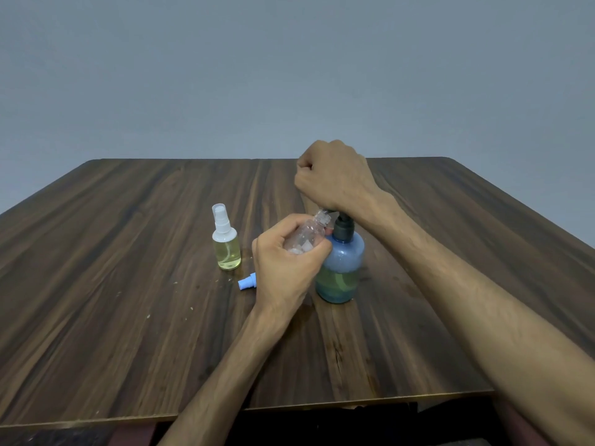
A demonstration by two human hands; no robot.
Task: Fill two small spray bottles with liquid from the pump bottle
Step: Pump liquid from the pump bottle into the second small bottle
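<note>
A blue pump bottle (341, 268) stands near the table's middle, its lower part holding yellowish liquid. My right hand (335, 178) is balled into a fist above it, the heel of the hand pressing on the dark pump head, which is mostly hidden. My left hand (286, 268) grips a clear small spray bottle (307, 233) with no cap, tilted so its open neck meets the pump's spout. A second small spray bottle (226, 243) stands upright to the left, capped in white and holding yellow liquid. A blue spray cap (247, 282) lies on the table beside my left hand.
The dark wooden table (128, 284) carries a few pale crumbs left of centre. Its near edge runs below my forearms, and a plain grey wall stands behind the far edge.
</note>
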